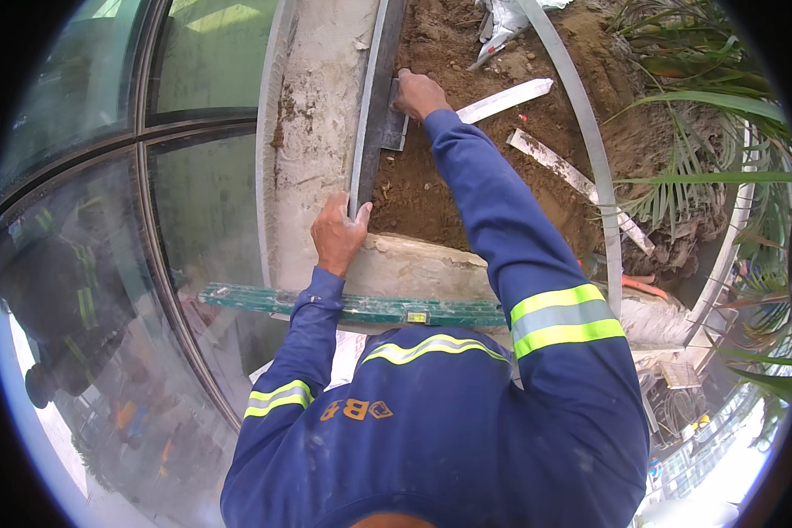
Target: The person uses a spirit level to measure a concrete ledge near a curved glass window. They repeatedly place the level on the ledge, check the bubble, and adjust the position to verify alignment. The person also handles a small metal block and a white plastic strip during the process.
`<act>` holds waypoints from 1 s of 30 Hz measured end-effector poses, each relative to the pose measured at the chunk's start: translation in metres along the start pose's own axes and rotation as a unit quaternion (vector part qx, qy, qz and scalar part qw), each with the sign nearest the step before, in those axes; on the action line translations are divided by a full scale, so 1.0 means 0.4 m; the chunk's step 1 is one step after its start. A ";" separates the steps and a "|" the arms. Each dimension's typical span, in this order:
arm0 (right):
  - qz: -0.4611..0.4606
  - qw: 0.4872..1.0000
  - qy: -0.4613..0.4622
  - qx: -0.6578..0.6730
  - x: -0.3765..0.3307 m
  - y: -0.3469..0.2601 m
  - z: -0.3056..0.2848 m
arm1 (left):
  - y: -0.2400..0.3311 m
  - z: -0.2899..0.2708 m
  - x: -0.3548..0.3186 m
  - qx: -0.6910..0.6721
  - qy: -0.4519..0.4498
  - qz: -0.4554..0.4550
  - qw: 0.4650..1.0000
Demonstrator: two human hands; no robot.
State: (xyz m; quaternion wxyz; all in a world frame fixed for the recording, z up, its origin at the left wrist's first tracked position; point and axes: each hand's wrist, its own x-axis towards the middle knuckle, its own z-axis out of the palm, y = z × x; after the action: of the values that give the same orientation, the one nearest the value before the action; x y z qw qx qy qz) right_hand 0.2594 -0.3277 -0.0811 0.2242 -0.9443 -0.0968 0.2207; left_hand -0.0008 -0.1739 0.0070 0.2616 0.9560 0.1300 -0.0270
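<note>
A crumpled white bag (508, 19), perhaps packaging, lies on the soil (431, 176).

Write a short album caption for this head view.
Left hand and right hand grip a long metal strip beside soil.

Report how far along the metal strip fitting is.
Done: the concrete curb stands, and a green level lies across the ledge. In hand: the left hand grips the near end of the dark metal strip, the right hand presses it farther along. Left: loose white offcuts lie on the soil.
</note>
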 end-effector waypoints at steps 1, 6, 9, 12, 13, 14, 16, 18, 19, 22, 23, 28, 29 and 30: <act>0.017 0.997 -0.045 0.057 -0.008 -0.023 -0.008 | -0.010 -0.004 -0.003 -0.003 0.003 -0.007 1.000; 0.070 0.951 -0.099 0.284 -0.008 0.005 -0.036 | -0.015 -0.003 -0.006 -0.021 0.013 0.010 1.000; 0.066 0.948 -0.126 0.286 0.014 0.019 -0.042 | -0.006 0.000 -0.002 -0.033 0.013 0.017 0.999; 0.075 0.928 -0.166 0.325 0.015 0.019 -0.046 | -0.009 -0.001 -0.001 -0.036 0.009 0.019 0.999; 0.077 0.921 -0.187 0.333 0.018 0.023 -0.047 | -0.006 -0.003 0.000 -0.042 0.007 0.016 0.999; 0.080 0.917 -0.201 0.334 0.025 0.027 -0.050 | -0.003 -0.004 0.001 -0.048 0.005 0.013 0.999; 0.087 0.908 -0.228 0.339 0.032 0.028 -0.054 | 0.000 -0.005 0.004 -0.050 0.015 0.024 0.998; 0.077 0.910 -0.234 0.332 0.019 0.016 -0.044 | -0.002 -0.003 0.004 -0.052 0.020 0.030 0.998; 0.070 0.912 -0.237 0.328 0.014 0.010 -0.044 | -0.006 -0.003 0.003 -0.054 0.021 0.032 0.998; 0.076 0.906 -0.224 0.352 0.004 0.010 -0.047 | -0.006 -0.002 0.003 -0.053 0.006 0.021 0.998; 0.078 0.907 -0.228 0.345 -0.001 0.007 -0.042 | -0.006 -0.003 0.001 -0.051 -0.001 0.014 0.999; 0.080 0.914 -0.231 0.325 -0.007 -0.004 -0.014 | -0.007 -0.005 -0.007 -0.048 0.003 0.028 0.998; 0.080 0.915 -0.227 0.324 -0.008 0.000 -0.009 | -0.008 -0.005 -0.011 -0.044 0.003 0.033 0.999; 0.078 0.916 -0.224 0.324 -0.010 -0.002 -0.011 | -0.009 -0.005 -0.013 -0.048 0.002 0.028 0.998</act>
State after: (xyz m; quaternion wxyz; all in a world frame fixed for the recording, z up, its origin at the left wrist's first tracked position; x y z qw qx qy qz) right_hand 0.2577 -0.3297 -0.0758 0.4720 -0.7504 0.0065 0.4626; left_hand -0.0069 -0.1710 0.0077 0.3079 0.9455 0.1052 -0.0119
